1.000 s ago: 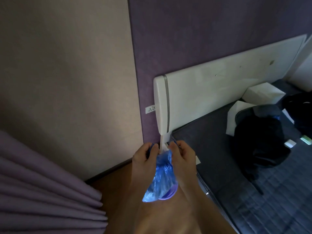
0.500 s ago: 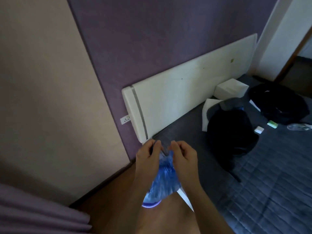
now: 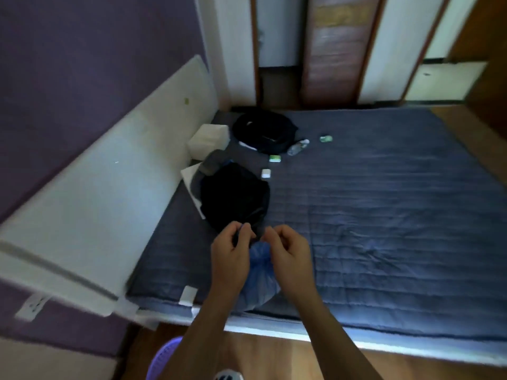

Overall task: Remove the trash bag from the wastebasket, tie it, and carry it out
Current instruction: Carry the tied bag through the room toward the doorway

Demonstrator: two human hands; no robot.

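The two hands' grip on the blue bag (image 3: pixel 260 272) sits over the near edge of the bed (image 3: pixel 384 215). Right of the grip the mattress lies bare. Just beyond it lies a black bundle (image 3: pixel 233 196), with small items farther on. The headboard (image 3: pixel 109 187) walls off the left. Below stands a purple basket (image 3: pixel 162 357).

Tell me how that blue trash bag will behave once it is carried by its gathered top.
The blue trash bag looks like thin, crinkled film, so probably floppy, sagging below the left hand and right hand. It bulges only slightly, so likely light. Its gathered neck looks smooth and may slip unless knotted.
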